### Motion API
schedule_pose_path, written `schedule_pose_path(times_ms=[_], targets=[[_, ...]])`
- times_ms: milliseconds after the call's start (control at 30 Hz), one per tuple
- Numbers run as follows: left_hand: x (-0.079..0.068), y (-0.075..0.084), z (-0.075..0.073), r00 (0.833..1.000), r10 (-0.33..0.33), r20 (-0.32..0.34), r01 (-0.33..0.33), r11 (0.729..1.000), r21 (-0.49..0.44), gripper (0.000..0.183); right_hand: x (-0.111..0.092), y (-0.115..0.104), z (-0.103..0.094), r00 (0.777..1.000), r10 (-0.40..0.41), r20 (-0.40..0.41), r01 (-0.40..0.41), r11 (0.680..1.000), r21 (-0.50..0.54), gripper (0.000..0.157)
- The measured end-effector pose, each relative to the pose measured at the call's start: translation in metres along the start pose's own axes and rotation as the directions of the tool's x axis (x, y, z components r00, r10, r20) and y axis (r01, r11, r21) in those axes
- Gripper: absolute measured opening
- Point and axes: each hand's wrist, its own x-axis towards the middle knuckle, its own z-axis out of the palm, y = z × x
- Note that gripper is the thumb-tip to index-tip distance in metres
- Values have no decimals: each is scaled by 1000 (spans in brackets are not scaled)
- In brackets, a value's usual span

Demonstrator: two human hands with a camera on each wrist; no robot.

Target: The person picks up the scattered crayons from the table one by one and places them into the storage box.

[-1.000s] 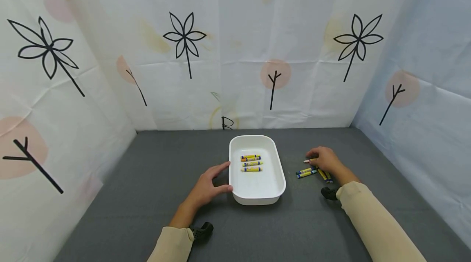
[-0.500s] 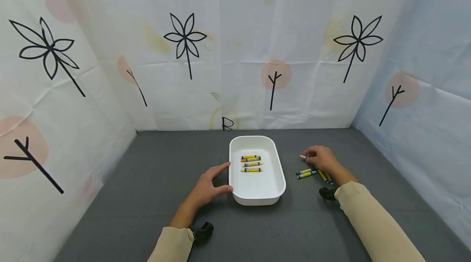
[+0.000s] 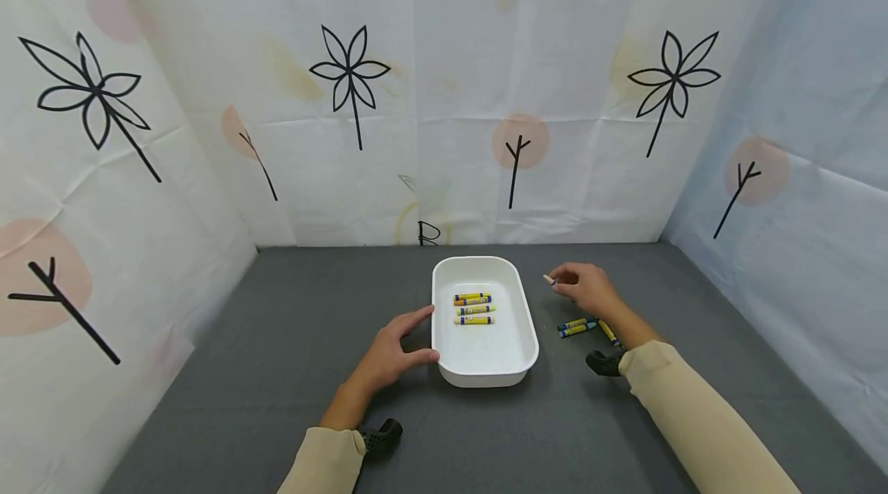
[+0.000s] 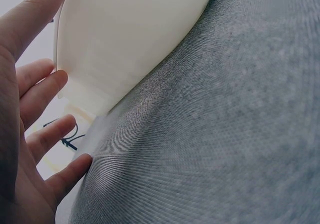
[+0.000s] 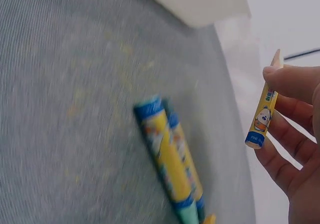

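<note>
Between the thumb and fingers of my right hand (image 3: 588, 287) is a crayon (image 5: 264, 111) with a yellow wrapper, blue bands and a pale tip. It is held up off the table, to the right of the white tray (image 3: 520, 355). My left hand (image 3: 390, 351) has its fingers spread, with thumb and fingertips at the tray's left side. Inside the tray, several yellow-wrapped crayons (image 3: 475, 320) lie crosswise in a row. Below my right hand, two crayons (image 5: 170, 159) with teal and dark green ends lie side by side on the cloth.
Another yellow crayon (image 3: 608, 332) lies partly under my right wrist. Grey cloth (image 3: 333, 301) covers the table. White printed curtains (image 3: 458, 193) stand along its back and both sides. Each wrist wears a black band (image 3: 381, 436).
My right hand has lifted the pale-tipped crayon from the loose pile and moved it left and away toward the tray. The left hand and tray stay where they were.
</note>
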Motion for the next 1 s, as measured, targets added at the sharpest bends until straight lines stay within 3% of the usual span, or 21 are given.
schedule_pose_path(times_ms=[333, 1000], targets=[[0, -1, -1, 1000, 10, -2, -10, 1000, 3, 73, 6, -34, 3, 999, -43, -28, 46, 994, 102, 20], [-1, 3, -1, 1000, -10, -13, 10, 1000, 2, 71, 40, -83, 20, 998, -56, 14, 54, 989, 138, 22]])
